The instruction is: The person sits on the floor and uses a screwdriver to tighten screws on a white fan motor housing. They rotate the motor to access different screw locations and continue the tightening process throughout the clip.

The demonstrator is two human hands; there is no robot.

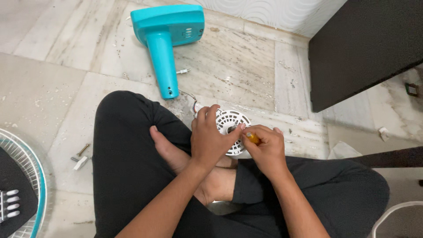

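Clearly the fan is already well apart — its turquoise base and stem (pixel 166 39) lie tipped over on the floor near the far edge of the view, a loose wire trailing from the stem's open end, and a round wire guard with a turquoise rim (pixel 22 176) lies flat at the left edge of the floor. The piece in hand is the white vented motor housing (pixel 232 128), held just above the person's crossed legs, near the middle of the view. The left hand (pixel 209 139) grips it, fingers curled over its near side and clamped on the rim. The right hand (pixel 264 147) is closed on a yellow-handled screwdriver (pixel 253 138), its tip aimed at the centre of the housing; the tip itself is hidden by the fingers. So, judging from this, the base and guard are off and the housing is what remains to be opened or unfastened — whether any screw is out of it cannot be told. A brass-coloured screw (pixel 83 150) and a small white part (pixel 80 163) lie together on the floor to the left of the knee. The floor is pale marble tile (pixel 39 92), speckled with dust and grit; a dark cabinet (pixel 365 44) stands at the far right and a white textured wall runs behind.
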